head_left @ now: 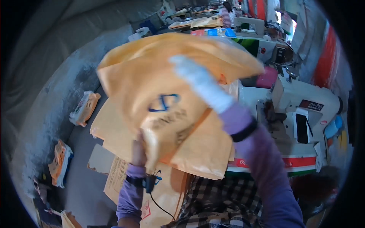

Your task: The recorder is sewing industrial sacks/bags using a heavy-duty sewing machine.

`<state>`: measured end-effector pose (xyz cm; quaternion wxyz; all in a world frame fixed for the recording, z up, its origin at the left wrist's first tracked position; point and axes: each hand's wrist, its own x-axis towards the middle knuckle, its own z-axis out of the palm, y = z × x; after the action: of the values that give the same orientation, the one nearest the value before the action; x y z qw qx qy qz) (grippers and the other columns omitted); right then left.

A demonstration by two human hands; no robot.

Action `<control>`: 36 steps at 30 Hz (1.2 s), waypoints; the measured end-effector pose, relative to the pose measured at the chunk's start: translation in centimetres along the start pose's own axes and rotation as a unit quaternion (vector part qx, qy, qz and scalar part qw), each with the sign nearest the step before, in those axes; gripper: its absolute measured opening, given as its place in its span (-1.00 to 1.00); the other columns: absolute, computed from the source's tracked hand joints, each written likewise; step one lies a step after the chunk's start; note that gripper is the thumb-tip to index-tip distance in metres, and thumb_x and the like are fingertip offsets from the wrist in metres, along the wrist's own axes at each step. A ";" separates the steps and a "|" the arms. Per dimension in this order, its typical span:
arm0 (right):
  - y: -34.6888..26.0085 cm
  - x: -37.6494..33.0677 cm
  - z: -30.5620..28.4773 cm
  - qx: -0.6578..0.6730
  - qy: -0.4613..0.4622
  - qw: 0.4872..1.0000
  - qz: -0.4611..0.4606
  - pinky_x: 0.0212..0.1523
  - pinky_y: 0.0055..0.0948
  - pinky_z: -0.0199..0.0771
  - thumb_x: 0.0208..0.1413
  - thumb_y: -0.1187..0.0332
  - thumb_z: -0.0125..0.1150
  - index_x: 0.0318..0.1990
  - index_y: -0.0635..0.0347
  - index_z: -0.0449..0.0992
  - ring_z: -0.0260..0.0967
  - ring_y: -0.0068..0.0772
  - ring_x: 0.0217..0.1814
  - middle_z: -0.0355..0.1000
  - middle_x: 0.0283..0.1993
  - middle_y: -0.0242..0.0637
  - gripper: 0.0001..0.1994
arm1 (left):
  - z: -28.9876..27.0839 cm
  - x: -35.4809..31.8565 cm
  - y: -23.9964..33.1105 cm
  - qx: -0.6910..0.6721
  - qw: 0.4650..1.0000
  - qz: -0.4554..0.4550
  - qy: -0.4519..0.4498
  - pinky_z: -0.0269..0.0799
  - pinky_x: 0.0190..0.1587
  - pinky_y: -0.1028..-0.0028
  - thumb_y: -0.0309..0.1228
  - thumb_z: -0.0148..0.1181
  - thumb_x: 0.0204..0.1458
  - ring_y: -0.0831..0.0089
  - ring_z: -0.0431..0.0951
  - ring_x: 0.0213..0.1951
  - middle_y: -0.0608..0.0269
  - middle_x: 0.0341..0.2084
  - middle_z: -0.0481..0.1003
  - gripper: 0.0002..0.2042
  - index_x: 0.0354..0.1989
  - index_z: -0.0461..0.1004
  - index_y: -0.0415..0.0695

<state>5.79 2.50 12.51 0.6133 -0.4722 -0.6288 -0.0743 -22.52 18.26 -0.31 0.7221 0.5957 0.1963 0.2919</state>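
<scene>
Evidently the work stood mid-handling: an orange sack was lifted across the centre of the frame and not yet laid down. The left hand pinched its lower edge, at lower centre, fingers closed on the fabric. The right hand, white-gloved, was raised against the sack's upper face at centre; whether it gripped or merely pressed could not be told, the hand being blurred.

Beneath it a stack of like orange sacks lay flat, suggesting several already handled. How many remained could not be judged.

Markings, by place: the lifted sack bore a blue emblem with dark lettering under it, centre of frame. A paler sheet with red print lay at lower centre-left. Folded orange-and-white bundles lay on the grey floor at left, another bundle at lower left. A white sewing machine stood at right, carrying a small dark label, above a red-and-green striped panel. A distant person in stripes stood at the top.
</scene>
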 end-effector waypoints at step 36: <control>-4.9 -32.2 -1.4 -0.080 0.066 0.831 0.546 0.13 -0.24 0.33 0.08 0.42 0.09 0.15 0.36 0.28 0.39 -0.02 0.13 0.42 0.03 0.10 -0.54 | -5.0 -2.4 -3.1 0.242 0.967 0.033 0.066 0.47 -0.19 0.52 -0.67 -0.01 -0.07 0.51 0.54 -0.23 0.24 -0.26 0.54 -0.67 -0.08 0.48 -0.29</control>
<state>-2.93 -17.27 -11.87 0.5541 -0.7803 -0.2181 0.1912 -26.95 20.05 -4.51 0.5315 0.7386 0.2883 0.2981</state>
